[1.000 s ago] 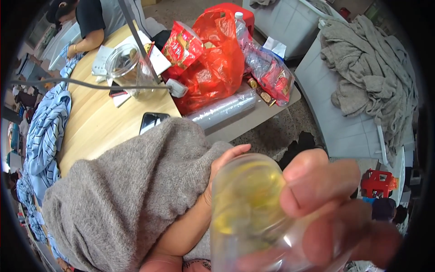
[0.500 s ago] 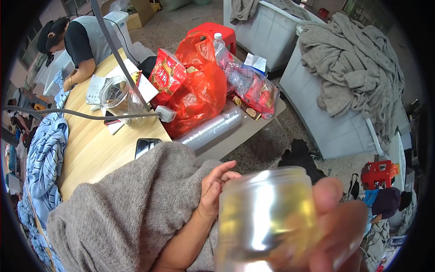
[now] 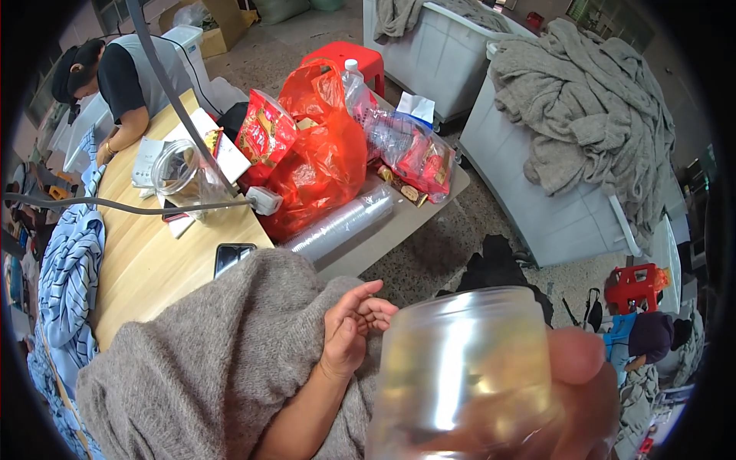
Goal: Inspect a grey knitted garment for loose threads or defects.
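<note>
Close to the camera, my right hand (image 3: 579, 383) is wrapped round a clear plastic cup (image 3: 460, 368). The cup is large in the picture and blurred, with bright glare down its side and a yellowish tint; whether it holds liquid I cannot tell. Just left of the cup is my left hand (image 3: 349, 330), fingers loosely bent and apart, with nothing in it. A grey-brown knit cloth (image 3: 199, 345) lies bunched under and around my left forearm.
A wooden table (image 3: 146, 261) carries a phone (image 3: 232, 255) and a clear plastic jar (image 3: 184, 180). Beyond sit a red plastic bag (image 3: 326, 157) and a sleeve of stacked clear cups (image 3: 345, 222). At right, a white bin (image 3: 529, 184) overflows with grey knit fabric (image 3: 583, 115). Another person (image 3: 134, 84) leans over the table.
The cup has tilted slightly in my right hand, and its yellow tint looks paler. My left hand stays open beside it. The surroundings have shifted a little left in view.
</note>
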Tool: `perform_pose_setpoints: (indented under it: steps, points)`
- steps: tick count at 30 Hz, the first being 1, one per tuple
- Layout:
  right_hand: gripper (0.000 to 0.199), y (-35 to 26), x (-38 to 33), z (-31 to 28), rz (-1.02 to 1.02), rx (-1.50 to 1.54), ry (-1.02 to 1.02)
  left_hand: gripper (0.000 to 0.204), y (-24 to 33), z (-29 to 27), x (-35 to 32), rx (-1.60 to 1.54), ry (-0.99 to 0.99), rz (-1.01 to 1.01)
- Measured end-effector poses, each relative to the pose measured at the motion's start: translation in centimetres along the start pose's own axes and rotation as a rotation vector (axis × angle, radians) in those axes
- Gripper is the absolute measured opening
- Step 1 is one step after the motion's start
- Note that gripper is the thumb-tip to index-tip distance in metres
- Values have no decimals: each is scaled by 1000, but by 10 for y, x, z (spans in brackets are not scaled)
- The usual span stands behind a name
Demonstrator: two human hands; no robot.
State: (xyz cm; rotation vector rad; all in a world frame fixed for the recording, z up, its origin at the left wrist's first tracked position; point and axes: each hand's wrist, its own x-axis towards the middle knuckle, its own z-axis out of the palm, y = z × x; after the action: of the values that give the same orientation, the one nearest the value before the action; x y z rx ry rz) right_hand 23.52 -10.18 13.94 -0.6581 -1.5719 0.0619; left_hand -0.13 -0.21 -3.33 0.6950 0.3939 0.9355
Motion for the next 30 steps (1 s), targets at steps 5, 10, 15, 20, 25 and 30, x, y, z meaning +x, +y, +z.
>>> perform_pose_setpoints:
  steps: [5,10,15,20,25,30]
  points:
    - [85,43,29,87,87,2,-29,80,7,5,1,-36,20,-34]
    - [82,51,-9,59,230,100,-48,82,13,8,-9,27,107,75]
    - [79,59,0,126,336,56,-98,83,23,22,1,77,117,62]
    - [68,139,-41,148,449,196,134,79,13,12,-4,72,180,107]
    - [68,265,-112,139,684,-294,124,83,12,16,-1,188,142,57]
    - [69,329,-159,149,827,-439,78,77,15,14,-4,143,158,15]
